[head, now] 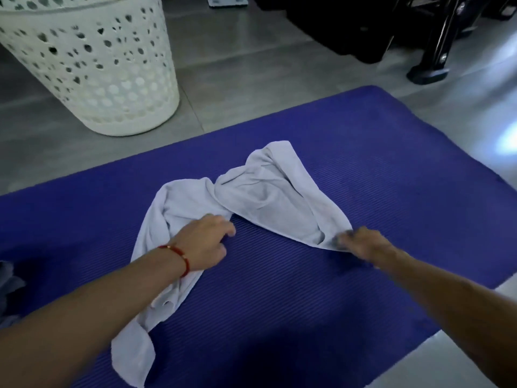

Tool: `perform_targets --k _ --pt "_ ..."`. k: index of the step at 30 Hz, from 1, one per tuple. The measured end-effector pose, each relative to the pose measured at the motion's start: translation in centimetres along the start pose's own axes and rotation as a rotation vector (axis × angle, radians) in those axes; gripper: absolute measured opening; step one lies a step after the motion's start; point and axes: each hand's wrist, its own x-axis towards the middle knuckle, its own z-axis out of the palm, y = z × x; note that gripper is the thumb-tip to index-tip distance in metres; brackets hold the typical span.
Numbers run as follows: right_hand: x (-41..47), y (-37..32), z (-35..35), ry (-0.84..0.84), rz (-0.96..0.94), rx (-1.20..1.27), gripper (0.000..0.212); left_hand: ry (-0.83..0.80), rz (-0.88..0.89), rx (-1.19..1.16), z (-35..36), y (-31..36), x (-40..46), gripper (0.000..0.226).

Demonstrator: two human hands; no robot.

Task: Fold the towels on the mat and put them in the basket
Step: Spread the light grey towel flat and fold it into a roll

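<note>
Two bare hands reach out over a blue mat (363,175) spread on a grey tiled floor (237,74), and both are at one crumpled white towel (263,197).

At the far left edge, a bit of grey cloth (8,278) lies on the mat, mostly cut off by the frame. Behind it, on the floor just past the mat's far left edge, stands a white plastic basket (92,71) with holes punched through its wall; what it holds cannot be seen from here.

Next comes the left hand (205,242), with a red cord bracelet (179,254) round the wrist. Its fingers are curled down on the towel's near left part, and it appears to be gripping the cloth there, though the fingertips are partly hidden. A long strip of the towel runs from under this wrist toward the near edge of the mat.

The towel lies in the middle of the mat, bunched and unfolded, its wider part spreading up and to the right between the two hands.

The right hand (361,243) is blurred; its fingers pinch the towel's near right corner, low over the mat.

At the upper right, dark furniture legs (436,51) stand on the floor, well apart from the mat, and a bright patch of light falls on the tiles at the right edge.
</note>
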Motion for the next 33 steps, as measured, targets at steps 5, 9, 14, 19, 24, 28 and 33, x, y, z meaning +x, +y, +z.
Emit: perform_targets --k 5,9,14,19,24,28,33 --pt "-2.5 -1.4 7.0 0.353 -0.015 0.234 0.052 0.067 -0.168 -0.08 -1.6 2.2 11.2 0.04" --pt "-2.3 -0.7 10.3 0.623 -0.06 0.31 0.038 0.128 -0.217 -0.044 -2.1 2.6 19.3 0.045" --pt "-1.9 -0.9 11.0 0.687 -0.062 0.274 0.028 0.154 -0.178 -0.195 -0.9 0.7 26.8 0.053" --pt "-1.3 -0.9 11.6 0.709 -0.045 0.147 0.035 0.139 -0.296 -0.342 -0.6 0.1 31.7 0.067" --pt "-1.2 -1.1 11.2 0.695 -0.05 0.093 0.033 0.083 -0.51 -0.362 -0.9 1.8 31.5 0.085" --pt "-1.1 -1.0 11.0 0.691 -0.078 0.126 0.039 0.194 -0.526 -0.362 -2.3 2.8 28.0 0.041" --pt "-1.2 -0.9 11.1 0.708 -0.099 0.165 0.04 0.355 -0.479 -0.428 -6.4 3.5 20.4 0.024"
